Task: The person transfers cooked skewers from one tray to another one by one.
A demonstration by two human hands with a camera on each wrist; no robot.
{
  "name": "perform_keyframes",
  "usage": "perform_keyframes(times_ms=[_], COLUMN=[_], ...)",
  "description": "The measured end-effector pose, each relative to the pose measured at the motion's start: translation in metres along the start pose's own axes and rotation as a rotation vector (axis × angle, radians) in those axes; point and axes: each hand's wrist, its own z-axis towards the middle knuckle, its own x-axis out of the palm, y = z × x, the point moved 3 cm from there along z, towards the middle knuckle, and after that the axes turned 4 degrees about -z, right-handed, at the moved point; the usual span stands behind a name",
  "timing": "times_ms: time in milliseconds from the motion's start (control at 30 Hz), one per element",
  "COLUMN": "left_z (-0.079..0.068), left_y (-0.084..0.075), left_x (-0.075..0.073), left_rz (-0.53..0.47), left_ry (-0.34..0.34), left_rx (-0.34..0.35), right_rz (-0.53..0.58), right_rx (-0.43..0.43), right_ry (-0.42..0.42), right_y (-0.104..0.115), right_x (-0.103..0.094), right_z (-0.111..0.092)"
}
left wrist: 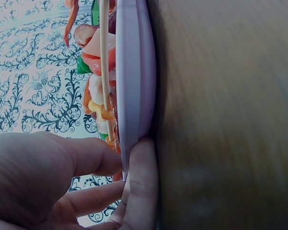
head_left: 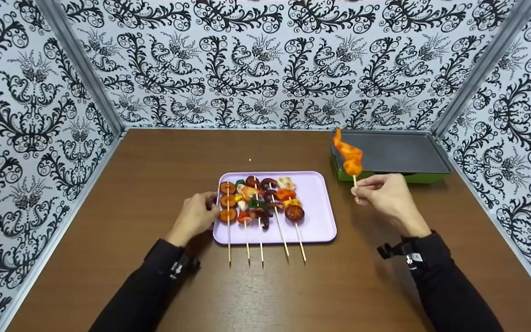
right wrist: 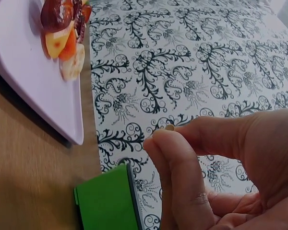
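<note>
My right hand (head_left: 387, 196) pinches the lower end of a wooden skewer (head_left: 350, 154) between thumb and fingertips. Orange, wavy food is threaded on it, and it stands nearly upright above the table, right of the lilac tray (head_left: 323, 205). In the right wrist view only a stub of the stick (right wrist: 170, 127) shows at the fingertips. My left hand (head_left: 195, 217) grips the tray's left rim, as the left wrist view shows, with the thumb above and a finger beneath. Several skewers lie side by side on the tray, including one with three round orange-brown slices (head_left: 228, 215); their sticks overhang the front rim.
At the back right of the brown table (head_left: 178, 157) stands a dark flat grill plate (head_left: 394, 150) on a green base (head_left: 427, 177). Patterned white-and-black walls (head_left: 265, 60) enclose the table's back and sides.
</note>
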Motion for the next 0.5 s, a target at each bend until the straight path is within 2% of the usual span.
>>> perform_keyframes(times_ms=[267,500], left_z=[0.002,0.000], left_y=[0.001,-0.002], left_x=[0.000,-0.001], left_rz=[0.011,0.054], left_ry=[0.005,-0.035], left_rx=[0.003,0.040], right_rz=[-0.029,-0.004], right_rx=[-0.025,-0.025], right_ry=[0.012,0.038], right_y=[-0.010,-0.007], right_x=[0.010,0.019], right_z=[0.003,-0.001])
